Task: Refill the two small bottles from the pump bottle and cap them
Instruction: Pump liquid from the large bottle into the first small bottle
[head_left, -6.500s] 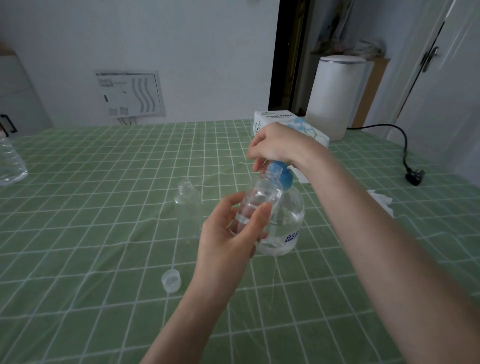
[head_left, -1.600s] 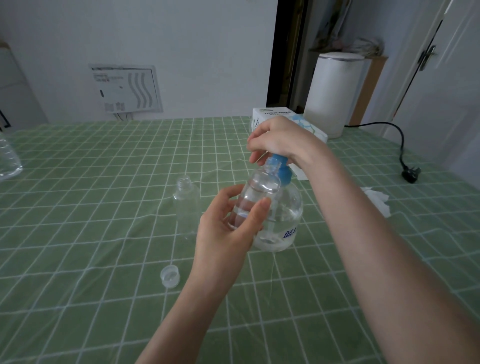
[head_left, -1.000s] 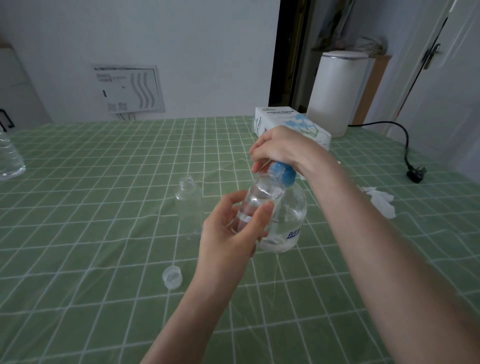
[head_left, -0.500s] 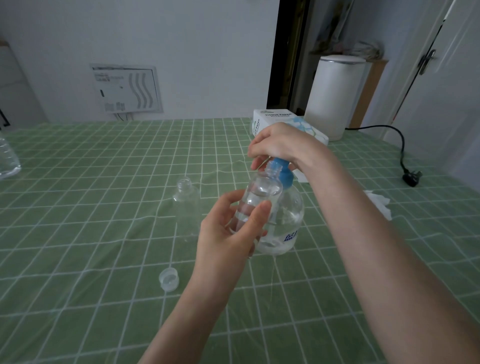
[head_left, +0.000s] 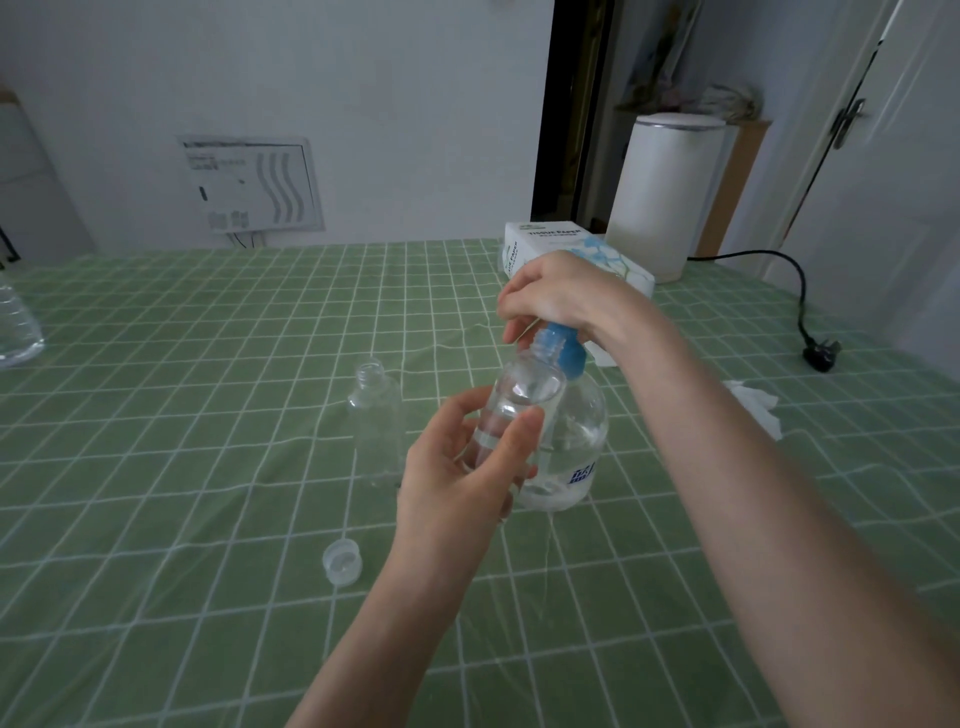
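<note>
A small clear bottle, uncapped and partly filled with clear liquid, is held off the table with its mouth tipped up under the blue pump head of the pump bottle. The left hand has it: thumb in front, fingers curled behind, closed snugly around the lower body, the forearm rising from the lower middle of the view. The right hand sits on top of the pump head, palm down and fingers bent over it, wrist cocked, the forearm running back to the lower right. How hard it presses cannot be told. The pump bottle stands upright on the green checked tablecloth, touching the small bottle's far side.

Just left stands a 2nd small bottle, upright, open and apparently empty. A loose clear cap lies nearer the person, open side up. Behind the right hand is a tissue box; a crumpled tissue lies to the right. A white cylindrical appliance stands at the far edge, with a black power cord trailing onto the cloth.
</note>
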